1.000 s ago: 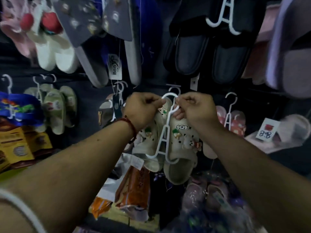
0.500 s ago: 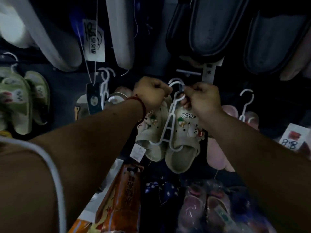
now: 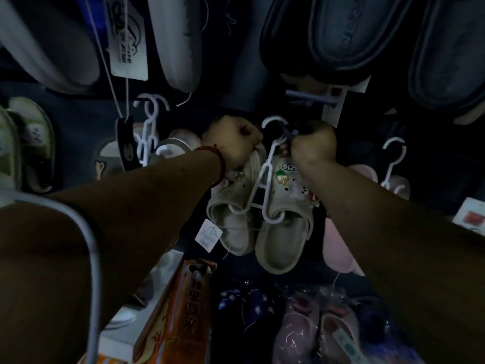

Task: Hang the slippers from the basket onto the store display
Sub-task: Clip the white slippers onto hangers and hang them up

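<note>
The hands are still up at the wall of shoes, as they were half a second ago. The right hand (image 3: 313, 144) has gone up a little, and the hanger (image 3: 264, 179) has gone up with it. The left hand (image 3: 232, 143) was close to the hook before. Now it is sitting a bit apart from it.

The right hand is gripping the hanger's neck, just under the hook, with its fingers curled round it. The left hand is balled up in a fist and is touching the top of the left slipper. I cannot tell if it is holding anything.

The slippers (image 3: 283, 232) are hanging on the hanger, below both hands and between the two arms, with their toes pointing down. A small tag (image 3: 208, 235) is dangling beside them. A thin dark peg (image 3: 291, 132) is sticking out just beside the hook, but I cannot tell if the hook is on it.
</note>
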